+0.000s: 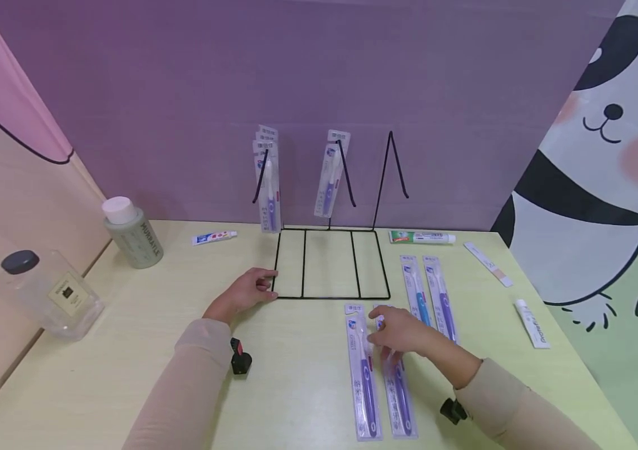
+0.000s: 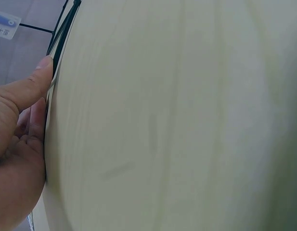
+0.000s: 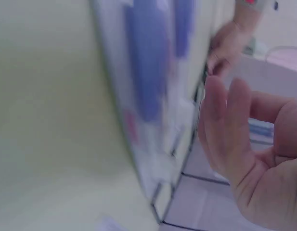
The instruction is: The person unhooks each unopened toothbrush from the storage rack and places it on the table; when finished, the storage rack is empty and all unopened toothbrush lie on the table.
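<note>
A black wire display rack [image 1: 330,298] stands with its base flat on the table and hooks rising at the back. My left hand [image 1: 247,290] grips the front left corner of its base; in the left wrist view the thumb [image 2: 40,79] lies against the wire. Over a packaged toothbrush [image 1: 400,400] hovers my right hand [image 1: 406,331], fingers loosely bent and holding nothing visible. Another packaged purple toothbrush [image 1: 365,381] lies just left of it. Several toothbrush packs hang on the left hook [image 1: 263,175], and packs [image 1: 330,175] hang on the middle one. The right hook [image 1: 398,162] is bare.
Two more toothbrush packs [image 1: 417,287] lie right of the rack. Toothpaste tubes [image 1: 423,237] and a small white tube [image 1: 531,324] lie around, with a slim packet [image 1: 488,264]. At left stand a grey-green bottle [image 1: 134,234] and a clear bottle [image 1: 60,294]. A purple backdrop [image 1: 184,112] rises behind.
</note>
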Demonstrator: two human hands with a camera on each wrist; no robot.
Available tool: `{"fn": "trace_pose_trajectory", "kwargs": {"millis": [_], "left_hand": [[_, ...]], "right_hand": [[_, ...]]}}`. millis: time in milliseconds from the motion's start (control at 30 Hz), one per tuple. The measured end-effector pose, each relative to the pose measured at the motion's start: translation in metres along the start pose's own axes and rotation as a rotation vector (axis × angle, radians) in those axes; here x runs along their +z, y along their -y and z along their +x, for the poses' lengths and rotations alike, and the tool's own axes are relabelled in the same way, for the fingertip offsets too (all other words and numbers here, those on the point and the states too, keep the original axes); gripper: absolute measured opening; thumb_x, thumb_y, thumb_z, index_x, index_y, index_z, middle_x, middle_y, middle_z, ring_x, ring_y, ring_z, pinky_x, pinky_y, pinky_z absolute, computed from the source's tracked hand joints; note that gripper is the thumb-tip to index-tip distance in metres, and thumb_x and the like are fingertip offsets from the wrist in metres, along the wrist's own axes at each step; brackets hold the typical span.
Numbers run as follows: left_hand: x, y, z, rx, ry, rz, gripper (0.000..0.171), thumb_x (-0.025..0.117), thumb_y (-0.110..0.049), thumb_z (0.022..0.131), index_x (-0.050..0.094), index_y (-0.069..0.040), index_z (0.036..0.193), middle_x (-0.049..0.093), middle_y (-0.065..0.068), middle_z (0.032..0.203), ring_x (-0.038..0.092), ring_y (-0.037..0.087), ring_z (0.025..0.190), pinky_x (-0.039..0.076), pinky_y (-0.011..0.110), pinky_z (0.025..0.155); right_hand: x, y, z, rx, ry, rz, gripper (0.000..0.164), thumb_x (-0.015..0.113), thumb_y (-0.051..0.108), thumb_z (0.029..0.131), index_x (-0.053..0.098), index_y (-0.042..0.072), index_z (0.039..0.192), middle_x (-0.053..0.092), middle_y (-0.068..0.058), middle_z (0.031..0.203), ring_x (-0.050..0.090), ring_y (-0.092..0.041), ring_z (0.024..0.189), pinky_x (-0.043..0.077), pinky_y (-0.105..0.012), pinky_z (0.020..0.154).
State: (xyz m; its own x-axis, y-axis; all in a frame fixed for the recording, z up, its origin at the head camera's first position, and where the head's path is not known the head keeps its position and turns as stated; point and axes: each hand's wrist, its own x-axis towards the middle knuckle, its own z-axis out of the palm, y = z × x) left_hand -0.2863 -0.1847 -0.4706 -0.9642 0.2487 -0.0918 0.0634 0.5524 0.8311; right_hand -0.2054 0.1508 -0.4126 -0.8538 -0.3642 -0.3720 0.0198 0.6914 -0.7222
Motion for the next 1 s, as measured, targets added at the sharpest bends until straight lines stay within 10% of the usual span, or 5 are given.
{"fn": "trace_pose_trajectory", "kwargs": {"millis": [233,633,1000], "left_hand": [[-0.001,0.002,0.000,0.009,-0.004,0.004,0.055,0.070,-0.006,0.079,0.048,-0.001,0.129,0.048,0.014,0.106,0.048,0.025,0.096,0.039,0.039,0.087],[0.001,0.004,0.001,0.020,-0.021,-0.013,0.054,0.071,-0.007,0.078,0.049,-0.001,0.127,0.047,0.013,0.104,0.046,0.024,0.093,0.039,0.037,0.084],[0.003,0.001,-0.001,-0.011,-0.038,-0.008,0.054,0.071,-0.006,0.078,0.050,-0.003,0.127,0.048,0.013,0.107,0.046,0.025,0.097,0.038,0.039,0.086]], "right_hand": [[-0.038,0.031,0.055,-0.134,-0.159,0.143,0.041,0.061,0.010,0.086,0.047,0.005,0.124,0.058,-0.016,0.094,0.060,-0.028,0.075,0.051,-0.037,0.063],[-0.080,0.106,0.154,-0.555,-0.739,0.320,0.031,0.056,0.002,0.087,0.048,-0.003,0.116,0.055,-0.016,0.108,0.052,-0.024,0.100,0.041,-0.029,0.086],[-0.083,0.119,0.175,-0.589,-0.855,0.315,0.029,0.052,0.001,0.088,0.048,0.001,0.118,0.058,-0.016,0.101,0.054,-0.025,0.089,0.043,-0.034,0.078]]}}
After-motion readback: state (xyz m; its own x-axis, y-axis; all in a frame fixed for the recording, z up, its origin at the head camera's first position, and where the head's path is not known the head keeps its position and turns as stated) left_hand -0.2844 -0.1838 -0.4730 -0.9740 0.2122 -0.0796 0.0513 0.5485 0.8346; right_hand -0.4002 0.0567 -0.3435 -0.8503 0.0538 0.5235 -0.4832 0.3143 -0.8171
